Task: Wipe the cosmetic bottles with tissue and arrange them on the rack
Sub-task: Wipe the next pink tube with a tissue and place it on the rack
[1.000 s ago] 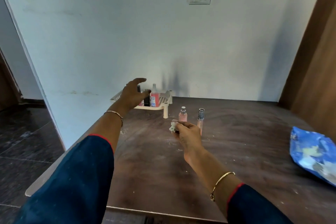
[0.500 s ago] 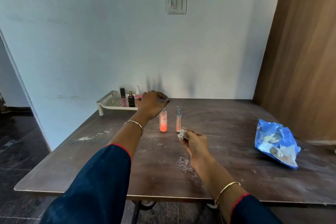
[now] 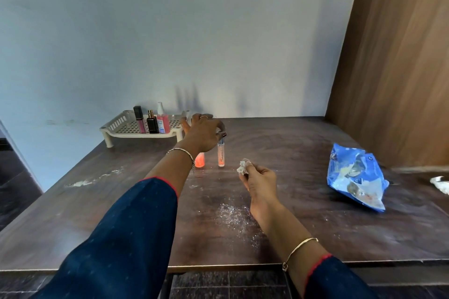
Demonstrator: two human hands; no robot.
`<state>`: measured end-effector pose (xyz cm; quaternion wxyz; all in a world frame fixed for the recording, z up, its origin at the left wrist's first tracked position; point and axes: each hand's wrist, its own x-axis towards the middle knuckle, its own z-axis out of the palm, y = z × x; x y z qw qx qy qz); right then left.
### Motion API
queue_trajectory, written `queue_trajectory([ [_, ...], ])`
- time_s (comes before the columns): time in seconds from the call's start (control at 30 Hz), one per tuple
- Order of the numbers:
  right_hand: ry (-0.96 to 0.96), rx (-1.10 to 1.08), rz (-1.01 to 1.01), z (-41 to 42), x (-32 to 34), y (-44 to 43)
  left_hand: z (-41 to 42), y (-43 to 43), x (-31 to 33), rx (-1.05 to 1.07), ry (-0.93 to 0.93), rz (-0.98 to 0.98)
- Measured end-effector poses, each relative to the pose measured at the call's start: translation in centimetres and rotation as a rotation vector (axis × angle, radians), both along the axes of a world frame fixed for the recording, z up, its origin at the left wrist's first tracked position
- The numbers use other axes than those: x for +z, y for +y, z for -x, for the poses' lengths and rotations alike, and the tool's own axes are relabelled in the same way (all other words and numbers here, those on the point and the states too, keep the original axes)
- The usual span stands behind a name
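Pale wall (image 3: 121, 43) backs a dark wooden table (image 3: 315, 226), which serves as the work surface. At its far left corner stands the cream rack (image 3: 116, 126), pushed against the wall, probably so that finished pieces stay clear of the wiping area. A crumpled blue packet (image 3: 354, 177) lies well apart on the right, out of the way of both arms.

The left hand (image 3: 201, 133) reaches forward over the two pieces not yet racked, its fingers curled down so the tips touch the cap of the slim tube (image 3: 221, 155). The thumb is hidden, so I cannot tell whether the cap is actually clamped. The right hand (image 3: 260, 179) waits nearer the body with thumb and fingertips pinched together on the tissue (image 3: 241, 167), seemingly ready to wipe whatever the other hand brings.

Three bottles already stand upright on the rack: a pink spray bottle (image 3: 162, 121), a black bottle (image 3: 152, 122) and a dark-capped gloss tube (image 3: 139, 120). The orange bottle (image 3: 200, 161) stands just beside the slim tube, partly behind the left wrist. By my reading the task is past halfway.
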<state>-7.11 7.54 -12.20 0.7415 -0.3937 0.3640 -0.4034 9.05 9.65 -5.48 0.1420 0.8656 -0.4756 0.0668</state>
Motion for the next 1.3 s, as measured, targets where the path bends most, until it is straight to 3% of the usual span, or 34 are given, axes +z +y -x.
queue_trajectory([
  [0.43,-0.05,0.029,0.007,0.3,-0.4,0.0,0.9,0.7,-0.3,0.014,-0.087,0.059],
  [0.6,-0.101,0.05,0.109,1.6,0.0,0.5,0.6,2.3,0.0,-0.052,0.104,0.196],
  [0.83,-0.061,0.071,0.158,3.6,-0.5,2.4,3.5,7.2,-0.9,-0.148,0.28,0.209],
  [1.03,-0.029,0.075,0.25,3.4,0.2,3.6,5.8,9.6,-1.3,-0.143,0.291,0.261],
  [1.17,-0.01,0.021,0.426,2.7,1.2,3.9,6.2,9.6,-1.1,-0.147,0.32,0.268],
  [1.3,0.07,0.041,0.549,2.1,1.0,4.0,6.4,8.9,-1.5,-0.215,0.438,0.35],
])
